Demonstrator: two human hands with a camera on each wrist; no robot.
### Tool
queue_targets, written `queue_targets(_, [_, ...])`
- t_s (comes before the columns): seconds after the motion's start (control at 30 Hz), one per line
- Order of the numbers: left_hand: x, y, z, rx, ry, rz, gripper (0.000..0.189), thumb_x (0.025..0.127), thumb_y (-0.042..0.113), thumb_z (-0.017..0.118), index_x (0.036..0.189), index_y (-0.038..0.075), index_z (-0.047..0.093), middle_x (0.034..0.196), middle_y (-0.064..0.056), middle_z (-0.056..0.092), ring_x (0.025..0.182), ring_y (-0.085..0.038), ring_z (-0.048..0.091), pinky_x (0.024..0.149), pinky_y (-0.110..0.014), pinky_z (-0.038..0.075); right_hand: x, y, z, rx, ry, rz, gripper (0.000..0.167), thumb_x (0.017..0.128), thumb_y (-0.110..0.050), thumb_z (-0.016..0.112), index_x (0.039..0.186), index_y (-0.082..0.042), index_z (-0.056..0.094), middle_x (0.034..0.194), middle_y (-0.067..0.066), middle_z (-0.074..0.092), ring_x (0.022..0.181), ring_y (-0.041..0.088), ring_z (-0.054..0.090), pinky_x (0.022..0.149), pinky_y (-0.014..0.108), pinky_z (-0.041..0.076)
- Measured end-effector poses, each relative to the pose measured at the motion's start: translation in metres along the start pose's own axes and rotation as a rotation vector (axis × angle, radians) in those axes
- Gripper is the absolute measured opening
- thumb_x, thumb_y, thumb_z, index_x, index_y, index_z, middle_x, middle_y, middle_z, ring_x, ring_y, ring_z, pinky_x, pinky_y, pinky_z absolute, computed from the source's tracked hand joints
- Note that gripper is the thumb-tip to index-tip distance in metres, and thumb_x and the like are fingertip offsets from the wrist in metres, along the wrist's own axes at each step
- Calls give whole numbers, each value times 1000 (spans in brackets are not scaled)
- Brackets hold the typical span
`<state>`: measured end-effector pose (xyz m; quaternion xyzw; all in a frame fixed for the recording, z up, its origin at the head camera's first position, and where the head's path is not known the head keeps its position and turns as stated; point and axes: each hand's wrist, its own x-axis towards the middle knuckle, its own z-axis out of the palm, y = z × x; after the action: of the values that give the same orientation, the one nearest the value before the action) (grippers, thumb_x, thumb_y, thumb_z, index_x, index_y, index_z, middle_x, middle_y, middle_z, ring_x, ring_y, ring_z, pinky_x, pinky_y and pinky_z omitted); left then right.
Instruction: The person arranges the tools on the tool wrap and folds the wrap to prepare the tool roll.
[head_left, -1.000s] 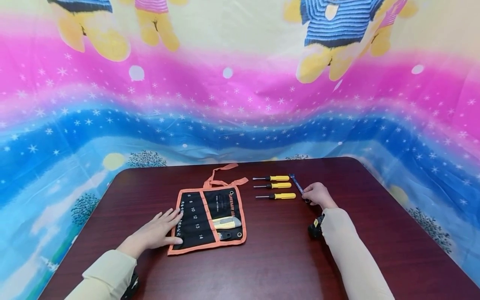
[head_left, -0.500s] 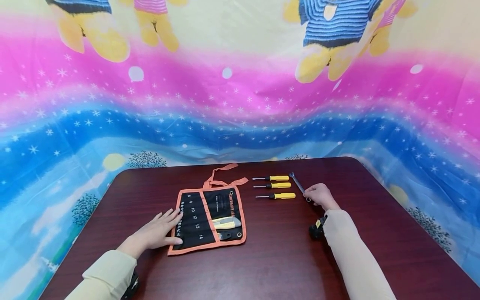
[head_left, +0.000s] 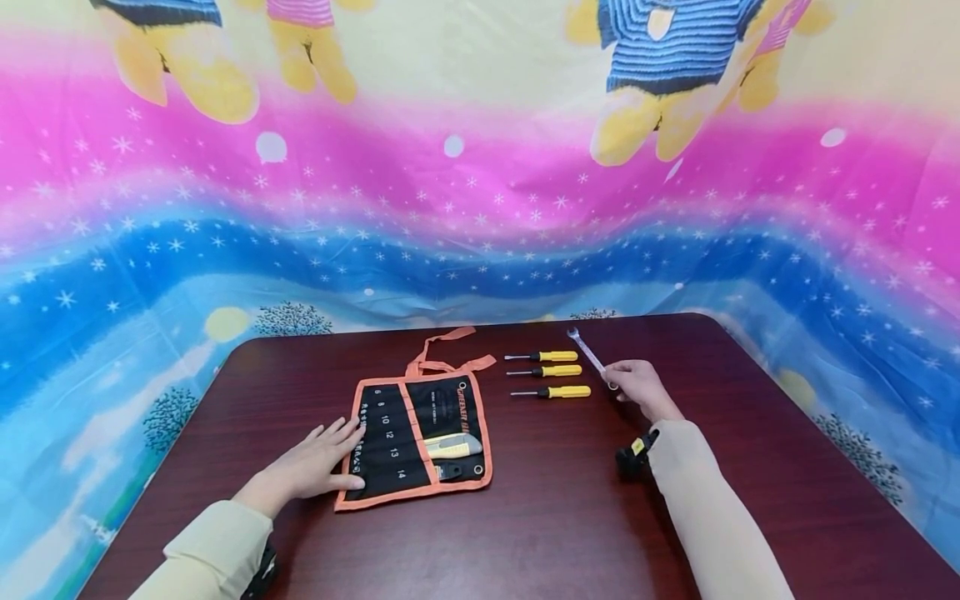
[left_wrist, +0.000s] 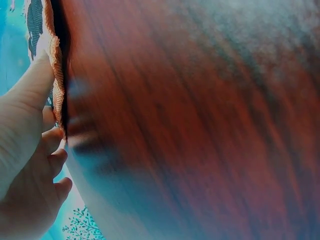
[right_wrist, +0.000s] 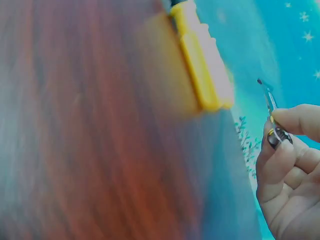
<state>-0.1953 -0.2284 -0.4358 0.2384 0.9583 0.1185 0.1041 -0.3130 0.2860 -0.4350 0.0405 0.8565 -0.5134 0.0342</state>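
Note:
A black tool pouch (head_left: 386, 454) with orange trim and printed numbers lies unrolled on the table. My left hand (head_left: 318, 458) rests on its left side, fingers spread; in the left wrist view the thumb (left_wrist: 35, 82) touches the orange edge. A yellow-grey utility knife (head_left: 453, 447) and a small black-ended tool (head_left: 450, 472) stick out of its pockets. On the right, my right hand (head_left: 637, 387) pinches a combination wrench (head_left: 589, 354) near its ring end, open end pointing away. In the right wrist view the wrench (right_wrist: 270, 100) sits between thumb and fingers, raised off the table.
Between pouch and right hand lie three yellow-handled screwdrivers, the far one (head_left: 558, 356), the middle one (head_left: 562, 371) and the near one (head_left: 566, 392). The pouch's orange ties (head_left: 450, 363) stretch behind it. A printed curtain (head_left: 465, 208) hangs around the dark red table (head_left: 480, 550).
My right hand has lifted the wrench off the table, moving it slightly away and to the left. The left hand and pouch have stayed put.

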Motion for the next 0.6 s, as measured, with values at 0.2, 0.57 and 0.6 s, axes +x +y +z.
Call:
queue_targets(0.2, [0,0,0,5,-2,-4,86,80,55,60,139,-2,37,144,-23,28,132,-42,21,103,-58,16,0,-16,7,89,-75,-32,35,92,-14,55,117,10,55,99,20,57,73,17,51,56,25,48])
queue_targets(0.57, [1,0,1,8,-2,-3,86,80,56,60,139,-2,36,144,-23,28,132,-42,21,103,-58,16,-6,-46,22,124,-171,-104,37,90,-16,59,114,11,56,95,26,54,76,25,48,60,34,48])
queue_targets(0.6, [1,0,0,9,-1,-3,86,80,56,60,139,-2,36,144,-23,28,132,-42,21,103,-58,16,-7,-48,23,125,-182,-112,37,90,-16,59,114,12,56,94,26,54,76,26,48,60,35,48])
